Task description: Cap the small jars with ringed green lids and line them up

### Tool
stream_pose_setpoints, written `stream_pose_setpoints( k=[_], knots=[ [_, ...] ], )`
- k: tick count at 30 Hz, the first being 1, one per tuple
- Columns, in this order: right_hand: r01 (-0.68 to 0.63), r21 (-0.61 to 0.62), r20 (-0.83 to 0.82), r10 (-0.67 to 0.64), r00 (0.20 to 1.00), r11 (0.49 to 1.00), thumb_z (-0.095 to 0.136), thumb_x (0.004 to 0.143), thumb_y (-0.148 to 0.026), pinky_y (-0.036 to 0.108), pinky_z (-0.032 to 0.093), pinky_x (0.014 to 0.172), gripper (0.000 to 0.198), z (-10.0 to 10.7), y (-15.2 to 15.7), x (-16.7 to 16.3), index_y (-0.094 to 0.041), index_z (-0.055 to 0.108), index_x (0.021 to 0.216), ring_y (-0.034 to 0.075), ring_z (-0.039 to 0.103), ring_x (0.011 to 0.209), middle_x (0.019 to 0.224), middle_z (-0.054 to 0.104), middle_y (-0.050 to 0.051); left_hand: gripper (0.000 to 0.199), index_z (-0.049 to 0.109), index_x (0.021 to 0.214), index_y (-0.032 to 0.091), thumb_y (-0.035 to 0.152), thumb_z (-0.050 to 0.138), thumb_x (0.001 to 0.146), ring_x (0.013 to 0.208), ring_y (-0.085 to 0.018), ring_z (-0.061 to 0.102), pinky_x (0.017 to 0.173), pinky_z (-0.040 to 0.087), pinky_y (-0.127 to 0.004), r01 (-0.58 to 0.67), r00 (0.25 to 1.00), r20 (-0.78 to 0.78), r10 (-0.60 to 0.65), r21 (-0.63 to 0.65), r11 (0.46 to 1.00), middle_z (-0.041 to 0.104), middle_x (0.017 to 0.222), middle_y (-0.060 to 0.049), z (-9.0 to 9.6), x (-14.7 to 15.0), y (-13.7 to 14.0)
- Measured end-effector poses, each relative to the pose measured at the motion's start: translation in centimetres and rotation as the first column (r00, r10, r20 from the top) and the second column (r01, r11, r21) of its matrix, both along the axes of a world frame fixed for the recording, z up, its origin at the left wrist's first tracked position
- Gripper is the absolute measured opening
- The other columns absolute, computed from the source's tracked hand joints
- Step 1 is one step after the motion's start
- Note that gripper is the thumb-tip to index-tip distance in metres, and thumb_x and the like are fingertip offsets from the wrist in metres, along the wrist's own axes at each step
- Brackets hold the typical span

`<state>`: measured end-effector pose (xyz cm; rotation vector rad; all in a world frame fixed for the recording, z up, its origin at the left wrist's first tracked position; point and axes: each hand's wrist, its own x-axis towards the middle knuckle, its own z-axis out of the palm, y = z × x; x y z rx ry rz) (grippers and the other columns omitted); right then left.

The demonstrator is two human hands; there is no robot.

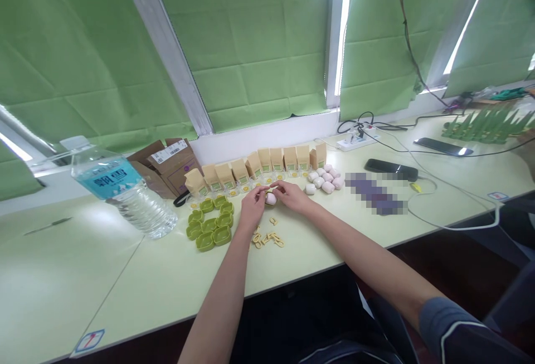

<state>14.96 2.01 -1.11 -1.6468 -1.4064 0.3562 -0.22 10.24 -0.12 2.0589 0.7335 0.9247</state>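
Between my two hands is a small pale pink, rounded piece (271, 198), with a thin olive-yellow edge showing around it. My left hand (252, 205) grips it from the left with bent fingers. My right hand (291, 195) pinches at its upper right side. Fine detail at the fingertips is too small to make out. Just below lie several cream-yellow plastic rings (273, 239). Olive-green small cups (210, 223) sit grouped to the left of my left hand. A cluster of similar pale pink pieces (328, 184) rests beyond my right hand.
A row of small kraft-paper packets (240, 170) stands behind my hands. A large water bottle (125, 188) and an opened cardboard box (169, 166) are at the left. On the right lie a black phone (390, 169), a power strip (357, 140) and loose cables.
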Motion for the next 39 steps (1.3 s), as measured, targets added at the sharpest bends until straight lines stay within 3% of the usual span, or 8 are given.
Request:
stream_pose_setpoints(
  k=[9,20,28,33,39],
  knots=[
    [0.010,-0.038,0.071,-0.007,0.997,0.999,0.049,0.095,-0.040,0.025,0.041,0.066,0.029,-0.4,0.2,0.2,-0.024,0.069,0.108,0.017,0.062,0.075,0.081,0.071,0.001,0.028,0.070,0.104,0.020,0.035,0.052,0.088,0.087,-0.018,0.066,0.080,0.051,-0.030,0.050,0.999,0.000,-0.050,-0.060,0.997,0.073,0.101,-0.005,0.3,0.1,-0.4],
    [-0.002,-0.003,0.039,0.002,0.999,1.000,0.047,0.097,-0.037,0.025,0.043,0.071,0.029,-0.3,0.1,0.4,-0.023,0.069,0.110,0.017,0.063,0.081,0.088,0.072,0.002,0.050,0.061,0.125,0.023,0.027,0.069,0.075,0.087,-0.016,0.066,0.081,0.054,-0.030,0.204,0.979,-0.018,-0.205,-0.040,0.978,0.070,0.114,-0.007,-0.2,0.1,-1.1],
    [0.006,0.012,0.042,-0.007,0.999,1.000,0.045,0.098,-0.035,0.027,0.045,0.075,0.028,-0.3,0.1,0.2,-0.025,0.067,0.112,0.018,0.064,0.087,0.094,0.073,0.002,0.039,0.064,0.117,0.022,0.031,0.067,0.079,0.090,-0.016,0.066,0.085,0.054,-0.031,0.151,0.988,0.015,-0.151,-0.041,0.988,0.070,0.105,-0.007,-0.4,0.3,-0.4],
    [0.016,-0.031,0.044,-0.014,0.999,0.999,0.049,0.096,-0.034,0.027,0.045,0.070,0.026,-0.2,0.0,0.1,-0.025,0.066,0.113,0.018,0.065,0.080,0.084,0.073,0.002,0.031,0.066,0.111,0.022,0.031,0.065,0.081,0.087,-0.016,0.067,0.083,0.053,-0.032,0.114,0.993,0.028,-0.112,-0.050,0.992,0.070,0.100,-0.006,-0.4,0.1,-0.1],
    [-0.062,-0.039,0.013,0.062,0.998,0.997,0.062,0.089,-0.038,0.030,0.050,0.076,0.029,-0.3,-0.2,-0.1,-0.026,0.064,0.115,0.019,0.068,0.088,0.096,0.075,0.002,0.028,0.067,0.108,0.021,0.029,0.064,0.081,0.086,-0.018,0.067,0.085,0.054,-0.036,0.037,0.999,-0.005,-0.037,-0.043,0.998,0.070,0.102,-0.007,-0.3,0.0,0.2]
  ],
)
